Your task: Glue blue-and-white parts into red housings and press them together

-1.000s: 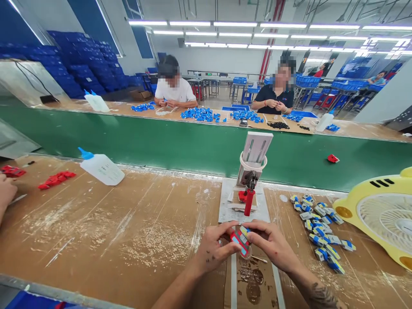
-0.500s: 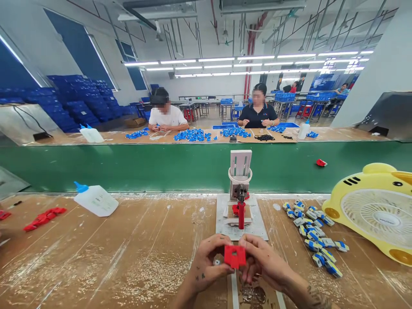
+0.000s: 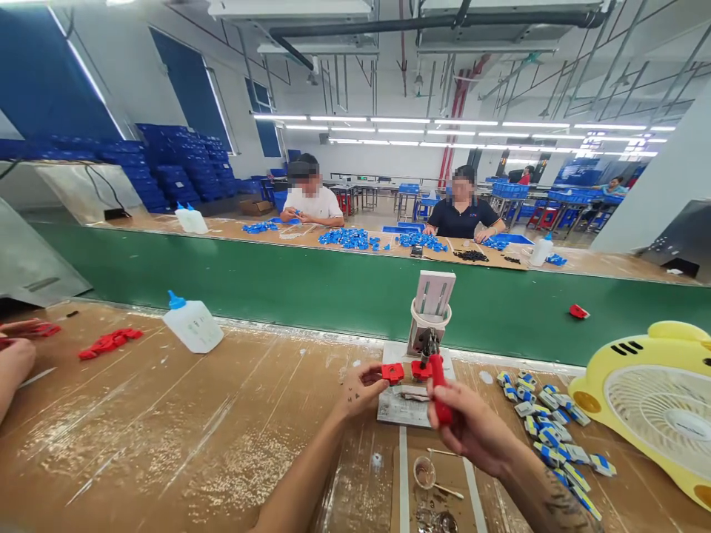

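Observation:
A red plastic part (image 3: 392,373) is pinched between the thumb and fingers of my left hand (image 3: 364,391), just left of the clamp press. My right hand (image 3: 472,418) is closed around the red lever handle (image 3: 441,385) of that press. The toggle clamp (image 3: 429,342) is fixed to a pale upright (image 3: 435,292) on a whitish base board (image 3: 389,411). Under the clamp sits a second red part (image 3: 421,370), apart from the one I hold.
Blue-and-white pieces (image 3: 549,429) lie in a heap on the right beside a yellow fan (image 3: 644,407). In front are a small cup (image 3: 424,472) and cotton swabs (image 3: 449,491). Leftward are a glue bottle (image 3: 193,326), red parts (image 3: 111,343) and another person's hand (image 3: 16,363). Two people sit across.
My hands have parted and moved forward to the press. The left keeps the red part; the right has let go of it and taken the lever handle. The view has shifted.

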{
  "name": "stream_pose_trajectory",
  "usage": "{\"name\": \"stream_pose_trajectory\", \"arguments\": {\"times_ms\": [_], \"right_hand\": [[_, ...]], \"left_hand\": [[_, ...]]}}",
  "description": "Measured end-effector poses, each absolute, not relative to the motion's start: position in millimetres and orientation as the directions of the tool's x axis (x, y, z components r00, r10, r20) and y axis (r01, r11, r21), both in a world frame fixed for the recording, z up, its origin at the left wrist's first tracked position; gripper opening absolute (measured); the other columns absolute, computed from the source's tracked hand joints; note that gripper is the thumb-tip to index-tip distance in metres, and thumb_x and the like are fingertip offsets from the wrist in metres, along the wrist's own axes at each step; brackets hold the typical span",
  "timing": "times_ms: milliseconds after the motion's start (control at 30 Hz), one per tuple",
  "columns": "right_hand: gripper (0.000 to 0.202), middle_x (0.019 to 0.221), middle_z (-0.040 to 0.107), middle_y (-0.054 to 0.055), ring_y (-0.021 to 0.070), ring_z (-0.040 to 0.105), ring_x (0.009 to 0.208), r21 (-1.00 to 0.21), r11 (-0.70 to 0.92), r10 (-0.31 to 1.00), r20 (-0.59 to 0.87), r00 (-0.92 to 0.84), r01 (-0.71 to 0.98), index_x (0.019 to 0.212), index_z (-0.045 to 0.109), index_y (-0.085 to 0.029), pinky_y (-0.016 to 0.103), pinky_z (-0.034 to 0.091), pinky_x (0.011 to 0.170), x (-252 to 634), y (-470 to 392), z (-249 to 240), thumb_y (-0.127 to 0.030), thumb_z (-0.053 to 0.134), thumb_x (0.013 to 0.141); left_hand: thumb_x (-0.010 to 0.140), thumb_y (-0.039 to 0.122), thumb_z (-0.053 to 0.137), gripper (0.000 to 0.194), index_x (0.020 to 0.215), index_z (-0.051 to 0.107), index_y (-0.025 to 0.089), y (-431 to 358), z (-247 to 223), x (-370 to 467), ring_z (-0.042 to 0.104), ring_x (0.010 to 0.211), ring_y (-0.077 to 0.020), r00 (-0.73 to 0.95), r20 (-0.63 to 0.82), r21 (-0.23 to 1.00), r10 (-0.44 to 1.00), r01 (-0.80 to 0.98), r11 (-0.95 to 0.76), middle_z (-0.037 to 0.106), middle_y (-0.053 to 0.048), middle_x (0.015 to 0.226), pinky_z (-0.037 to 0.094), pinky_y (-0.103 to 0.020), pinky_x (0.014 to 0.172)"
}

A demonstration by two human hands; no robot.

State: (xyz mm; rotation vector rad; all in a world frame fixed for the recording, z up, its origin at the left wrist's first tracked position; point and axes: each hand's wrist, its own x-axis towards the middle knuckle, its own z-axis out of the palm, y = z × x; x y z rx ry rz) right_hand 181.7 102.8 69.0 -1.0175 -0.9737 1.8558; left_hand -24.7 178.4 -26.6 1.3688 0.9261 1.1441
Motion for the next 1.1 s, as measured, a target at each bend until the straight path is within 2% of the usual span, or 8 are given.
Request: {"name": "stream_pose_trajectory", "arguments": {"times_ms": [67, 167, 367, 633, 767, 900, 1000, 1100], "right_hand": [[0.046, 0.051, 0.060, -0.008, 0.0031, 0.036, 0.028, -0.786, -0.477, 0.856, -0.313, -0.413, -0.394, 0.081, 0.057, -0.020, 0.016, 0.019, 0.031, 184.6, 105.9, 92.5, -0.059, 0.080, 0.072], [0.046, 0.044, 0.054, -0.010, 0.0033, 0.037, 0.027, -0.733, -0.536, 0.821, -0.337, -0.461, -0.419, 0.073, 0.054, -0.020, 0.015, 0.020, 0.029, 186.9, 117.7, 119.8, -0.059, 0.079, 0.074], [0.045, 0.041, 0.049, -0.010, 0.0054, 0.042, 0.030, -0.814, -0.497, 0.820, -0.328, -0.469, -0.300, 0.072, 0.052, -0.021, 0.014, 0.021, 0.032, 192.8, 118.8, 119.7, -0.060, 0.074, 0.078], [0.049, 0.042, 0.052, -0.007, 0.0075, 0.045, 0.033, -0.895, -0.423, 0.850, -0.337, -0.406, -0.143, 0.071, 0.049, -0.021, 0.017, 0.020, 0.035, 195.8, 103.5, 89.4, -0.064, 0.074, 0.069], [0.048, 0.044, 0.055, -0.005, 0.0100, 0.045, 0.035, -0.944, -0.328, 0.896, -0.325, -0.302, 0.042, 0.073, 0.045, -0.024, 0.020, 0.024, 0.037, 199.4, 101.8, 51.7, -0.065, 0.068, 0.069], [0.040, 0.050, 0.054, -0.004, 0.0138, 0.049, 0.043, -0.931, -0.080, 0.956, -0.172, -0.236, 0.355, 0.073, 0.048, -0.024, 0.026, 0.036, 0.044, 208.5, 103.4, 14.5, -0.062, 0.055, 0.083], [0.035, 0.060, 0.062, 0.001, 0.0199, 0.058, 0.056, -0.726, 0.154, 0.982, 0.038, -0.184, 0.671, 0.079, 0.057, -0.023, 0.031, 0.046, 0.056, 208.3, 112.2, -1.9, -0.052, 0.043, 0.094], [0.031, 0.077, 0.072, 0.009, 0.0272, 0.068, 0.071, -0.553, 0.226, 0.974, 0.137, -0.180, 0.802, 0.094, 0.064, -0.020, 0.035, 0.049, 0.065, 198.1, 127.6, -8.6, -0.043, 0.043, 0.095]], "left_hand": [[0.063, 0.040, 0.084, 0.035, 0.087, 0.077, 0.016, 184.4, -25.5, -20.7, 0.076, 0.079, -0.0237, 0.267, 0.128, 0.992, 0.955, -0.018, -0.128, 0.082, -0.007, 0.087, 0.060, -0.035, 0.076], [0.063, 0.028, 0.081, 0.023, 0.083, 0.078, 0.017, 191.9, -21.6, -9.0, 0.072, 0.069, -0.0202, 0.326, 0.121, 0.988, 0.938, 0.047, -0.144, 0.080, -0.003, 0.077, 0.057, -0.030, 0.066], [0.066, 0.019, 0.076, 0.020, 0.086, 0.077, 0.017, 196.5, -18.1, 21.0, 0.071, 0.072, -0.0198, 0.383, 0.134, 0.981, 0.914, 0.082, -0.178, 0.078, -0.002, 0.079, 0.055, -0.030, 0.069], [0.072, 0.019, 0.072, 0.027, 0.099, 0.078, 0.014, 192.6, -16.8, 29.8, 0.072, 0.085, -0.0216, 0.369, 0.146, 0.974, 0.918, 0.107, -0.198, 0.081, -0.007, 0.093, 0.056, -0.031, 0.078], [0.073, 0.018, 0.071, 0.029, 0.101, 0.079, 0.015, 189.8, -13.4, 24.3, 0.072, 0.085, -0.0208, 0.390, 0.152, 0.970, 0.908, 0.118, -0.213, 0.082, -0.006, 0.094, 0.055, -0.029, 0.077], [0.073, 0.016, 0.070, 0.026, 0.098, 0.079, 0.015, 189.9, -16.2, 25.3, 0.072, 0.084, -0.0209, 0.406, 0.153, 0.969, 0.901, 0.116, -0.217, 0.081, -0.005, 0.092, 0.054, -0.028, 0.075], [0.073, 0.015, 0.070, 0.024, 0.095, 0.079, 0.015, 190.8, -20.0, 24.9, 0.071, 0.083, -0.0208, 0.401, 0.162, 0.967, 0.902, 0.117, -0.225, 0.080, -0.004, 0.089, 0.054, -0.027, 0.074], [0.073, 0.014, 0.068, 0.023, 0.094, 0.078, 0.015, 190.9, -21.6, 24.3, 0.071, 0.082, -0.0207, 0.397, 0.177, 0.963, 0.901, 0.120, -0.242, 0.080, -0.004, 0.087, 0.054, -0.027, 0.075]]}}
